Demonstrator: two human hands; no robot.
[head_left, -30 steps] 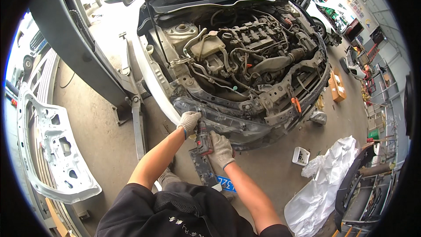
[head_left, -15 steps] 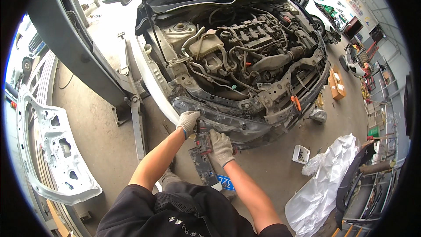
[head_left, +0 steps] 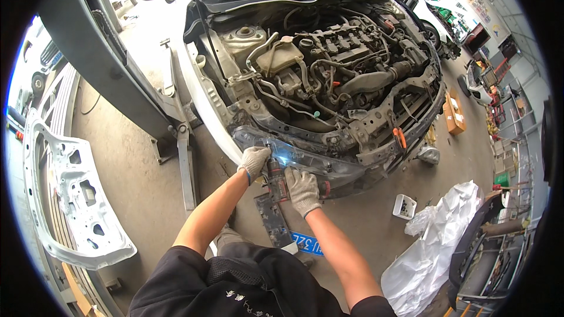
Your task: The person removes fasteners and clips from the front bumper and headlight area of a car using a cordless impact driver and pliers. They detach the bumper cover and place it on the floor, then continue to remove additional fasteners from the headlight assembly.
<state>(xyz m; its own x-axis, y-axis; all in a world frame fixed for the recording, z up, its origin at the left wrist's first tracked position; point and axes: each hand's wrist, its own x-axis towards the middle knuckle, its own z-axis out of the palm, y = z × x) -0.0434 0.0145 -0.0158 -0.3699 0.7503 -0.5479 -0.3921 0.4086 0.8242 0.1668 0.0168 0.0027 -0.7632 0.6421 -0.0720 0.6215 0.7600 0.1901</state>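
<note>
My right hand point(head_left: 304, 191), in a pale work glove, is wrapped round a black-and-red cordless drill point(head_left: 276, 181). The drill's nose points away from me at the dark front panel point(head_left: 311, 161) of the car. A bluish-white light glows on that panel beside the nose. Just left of the drill tip, my gloved left hand point(head_left: 255, 161) has its fingers pinched together against the panel's edge. Whatever sits between those fingertips is too small to make out. Above the panel lies the uncovered engine bay point(head_left: 346, 53).
Orange-handled pliers point(head_left: 399, 138) rest on the car's front frame. Below the drill lies a dark piece with a blue plate point(head_left: 305, 243). To the right are a small white tub point(head_left: 403, 206), crumpled white sheeting point(head_left: 435, 240) and a cardboard box point(head_left: 454, 114). A lift post point(head_left: 111, 64) stands left.
A bluish-white light now shines by the drill's nose. The drill and my right hand have shifted slightly right and turned a little; my left hand stays nearly in place.
</note>
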